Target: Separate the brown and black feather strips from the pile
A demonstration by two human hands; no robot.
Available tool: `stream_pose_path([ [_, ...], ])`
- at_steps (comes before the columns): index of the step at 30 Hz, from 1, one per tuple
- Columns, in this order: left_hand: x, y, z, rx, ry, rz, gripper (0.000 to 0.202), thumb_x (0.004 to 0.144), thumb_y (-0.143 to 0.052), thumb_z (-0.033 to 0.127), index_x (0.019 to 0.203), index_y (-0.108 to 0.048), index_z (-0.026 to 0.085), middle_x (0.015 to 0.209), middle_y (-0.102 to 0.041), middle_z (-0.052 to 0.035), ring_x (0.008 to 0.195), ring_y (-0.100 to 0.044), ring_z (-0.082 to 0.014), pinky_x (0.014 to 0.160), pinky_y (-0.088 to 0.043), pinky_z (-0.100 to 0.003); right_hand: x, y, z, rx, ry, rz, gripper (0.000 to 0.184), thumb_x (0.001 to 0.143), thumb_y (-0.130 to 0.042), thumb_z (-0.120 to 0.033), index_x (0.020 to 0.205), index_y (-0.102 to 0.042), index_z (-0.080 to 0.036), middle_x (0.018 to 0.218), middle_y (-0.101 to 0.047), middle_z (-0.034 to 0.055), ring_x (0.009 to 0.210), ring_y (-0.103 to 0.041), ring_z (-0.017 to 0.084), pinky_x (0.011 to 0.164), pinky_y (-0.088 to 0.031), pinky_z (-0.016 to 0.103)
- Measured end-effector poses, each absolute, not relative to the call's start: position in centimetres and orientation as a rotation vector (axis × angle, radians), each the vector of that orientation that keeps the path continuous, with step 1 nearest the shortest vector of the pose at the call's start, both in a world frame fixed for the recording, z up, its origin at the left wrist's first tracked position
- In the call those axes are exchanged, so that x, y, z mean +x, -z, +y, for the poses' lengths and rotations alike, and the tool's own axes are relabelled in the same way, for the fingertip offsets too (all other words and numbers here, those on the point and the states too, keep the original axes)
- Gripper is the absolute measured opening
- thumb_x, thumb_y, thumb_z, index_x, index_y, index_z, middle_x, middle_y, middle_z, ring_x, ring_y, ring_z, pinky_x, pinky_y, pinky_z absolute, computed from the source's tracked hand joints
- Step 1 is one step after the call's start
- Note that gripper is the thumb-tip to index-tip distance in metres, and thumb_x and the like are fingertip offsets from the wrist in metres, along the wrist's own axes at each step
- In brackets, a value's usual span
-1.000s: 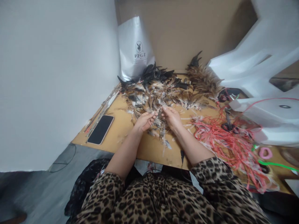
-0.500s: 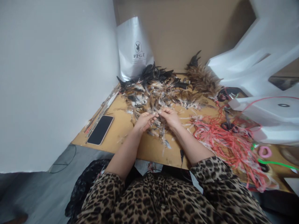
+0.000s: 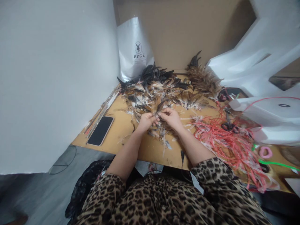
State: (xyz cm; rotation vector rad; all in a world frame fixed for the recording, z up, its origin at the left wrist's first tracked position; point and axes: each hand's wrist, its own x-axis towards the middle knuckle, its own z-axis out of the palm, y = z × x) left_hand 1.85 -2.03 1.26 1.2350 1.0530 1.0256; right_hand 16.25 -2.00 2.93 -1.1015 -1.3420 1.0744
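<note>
The left hand and right hand are seen close together above the tabletop, fingertips nearly touching. Both are closed in a pinch on 1 small bunch of brown feathers, held at the near edge of the feather pile. The pile is spread across the middle of the tabletop, up to a white bag at the back. A phone is laid flat to the left, well apart. Red strips are heaped to the right, with scissors among them.
</note>
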Motion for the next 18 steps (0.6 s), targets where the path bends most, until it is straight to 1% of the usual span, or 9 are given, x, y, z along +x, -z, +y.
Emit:
stream_pose_path([
  [3,1.8,-1.1,-2.0,1.193,-1.044,1.061,0.024,0.066,-0.066,0.033,0.063,-0.062,0.009,0.051,-0.059,-0.0032,0.040,-0.048,-0.0064,0.042,-0.035,-0.019,16.9,-3.4,-1.6,-0.998,-1.160,-1.122,0.020,0.060,-0.068,-0.035,0.063,-0.059,-0.019,0.056,-0.053,-0.0041,0.051,-0.043,0.008,0.053,-0.034,0.023],
  [6,1.7,-1.0,-1.8,1.038,-1.114,1.038,0.024,0.065,-0.067,0.032,0.065,-0.061,0.009,0.057,-0.062,-0.0042,0.042,-0.049,-0.0050,0.041,-0.034,-0.017,17.5,-3.7,-1.2,-0.885,-1.283,-0.927,0.021,0.060,-0.068,-0.036,0.062,-0.056,-0.019,0.053,-0.050,-0.0048,0.050,-0.043,0.008,0.050,-0.033,0.022],
  [9,1.5,-1.0,-1.6,0.898,-1.133,0.964,0.024,0.063,-0.069,0.030,0.069,-0.062,0.008,0.066,-0.065,-0.0053,0.045,-0.050,-0.0031,0.042,-0.034,-0.014,17.5,-3.5,-1.2,-0.914,-1.328,-0.970,0.022,0.058,-0.070,-0.036,0.062,-0.056,-0.019,0.052,-0.050,-0.0047,0.049,-0.043,0.008,0.050,-0.033,0.022],
  [12,1.5,-1.1,-1.7,0.856,-1.122,0.932,0.025,0.063,-0.070,0.029,0.074,-0.062,0.008,0.073,-0.067,-0.0072,0.046,-0.050,-0.0028,0.042,-0.034,-0.014,16.7,-3.0,-1.6,-1.005,-1.295,-1.103,0.021,0.058,-0.070,-0.036,0.062,-0.060,-0.018,0.051,-0.051,-0.0050,0.047,-0.040,0.007,0.050,-0.032,0.022],
  [15,1.7,-1.3,-1.9,0.875,-1.086,0.923,0.026,0.064,-0.069,0.029,0.074,-0.062,0.007,0.076,-0.067,-0.0092,0.047,-0.051,-0.0034,0.042,-0.034,-0.014,15.9,-2.8,-2.1,-1.043,-1.254,-1.154,0.018,0.058,-0.070,-0.034,0.063,-0.062,-0.018,0.057,-0.057,-0.0037,0.051,-0.045,0.007,0.056,-0.036,0.023],
  [18,1.8,-1.2,-2.0,0.894,-1.059,0.924,0.025,0.064,-0.068,0.030,0.074,-0.063,0.007,0.074,-0.067,-0.0093,0.048,-0.052,-0.0042,0.043,-0.034,-0.015,15.4,-2.7,-2.3,-1.057,-1.232,-1.145,0.018,0.057,-0.070,-0.032,0.063,-0.061,-0.018,0.061,-0.060,-0.0025,0.055,-0.049,0.009,0.059,-0.039,0.024],
])
